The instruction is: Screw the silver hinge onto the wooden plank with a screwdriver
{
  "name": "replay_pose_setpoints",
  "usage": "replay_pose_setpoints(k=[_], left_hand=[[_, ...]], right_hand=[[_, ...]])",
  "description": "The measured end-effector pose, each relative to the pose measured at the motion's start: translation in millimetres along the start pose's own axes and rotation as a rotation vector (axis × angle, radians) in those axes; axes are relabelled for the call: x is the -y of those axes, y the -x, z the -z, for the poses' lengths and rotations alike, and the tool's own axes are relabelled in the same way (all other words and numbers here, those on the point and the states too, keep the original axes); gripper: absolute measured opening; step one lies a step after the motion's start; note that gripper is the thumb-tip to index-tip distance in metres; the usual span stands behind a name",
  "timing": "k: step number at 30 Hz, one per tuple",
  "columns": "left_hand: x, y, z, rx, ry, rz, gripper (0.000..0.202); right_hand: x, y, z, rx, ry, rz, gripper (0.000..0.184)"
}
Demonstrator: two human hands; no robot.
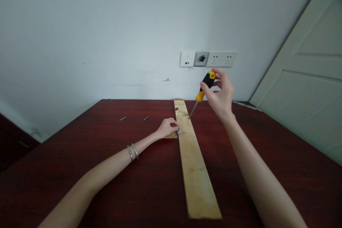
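My right hand (222, 94) grips the black-and-yellow handle of a screwdriver (206, 82). Its shaft slants down to the left, and the tip is over or near the right edge of a long wooden board (196, 171); contact is not clear. The thumb and fingers of my left hand (167, 127) are closed at a small silvery metal bracket (179, 130) on the board's left edge. Beneath that hand, a second piece of wood (172, 136) shows partly, extending left from the board. Whether a screw is in the bracket is too small to tell.
Two loose screws (145, 118) lie on the dark red table (128, 192), left of the board. A thin pale strip (247, 106) lies at the back right edge. Behind stands a white wall with sockets (220, 59); a pale door (310, 78) is at the right.
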State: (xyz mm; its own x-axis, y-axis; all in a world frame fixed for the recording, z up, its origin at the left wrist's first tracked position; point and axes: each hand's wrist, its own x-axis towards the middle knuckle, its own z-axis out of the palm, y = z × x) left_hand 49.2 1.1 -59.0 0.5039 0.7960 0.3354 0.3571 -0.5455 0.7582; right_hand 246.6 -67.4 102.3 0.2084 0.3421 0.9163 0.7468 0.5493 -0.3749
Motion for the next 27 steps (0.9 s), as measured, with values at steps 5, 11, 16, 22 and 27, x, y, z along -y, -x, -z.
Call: replay_pose_setpoints(k=[5,11,16,22,27], left_hand=[[2.7,-0.8,-1.5,-0.012,0.013,-0.022,0.003],[4.3,-1.6,-2.7,-0.005,0.007,-0.030,0.001],[7.8,-2.2,-4.7,-0.005,0.016,-0.047,0.001],[8.6,-2.3,-4.8,-0.009,0.003,-0.071,0.001],[8.5,-2.4,-3.6,0.005,-0.005,-0.052,0.002]], right_hand=[[-1.2,-0.8,1.4,0.002,-0.005,-0.009,0.047],[0.0,1.6,-2.6,0.030,-0.008,-0.007,0.048],[-1.2,3.3,-5.6,0.045,0.001,-0.003,0.047],[-3.9,5.1,-9.5,0.062,0.001,-0.033,0.047],[-7.9,15.8,-23.7,0.160,0.022,-0.056,0.047]])
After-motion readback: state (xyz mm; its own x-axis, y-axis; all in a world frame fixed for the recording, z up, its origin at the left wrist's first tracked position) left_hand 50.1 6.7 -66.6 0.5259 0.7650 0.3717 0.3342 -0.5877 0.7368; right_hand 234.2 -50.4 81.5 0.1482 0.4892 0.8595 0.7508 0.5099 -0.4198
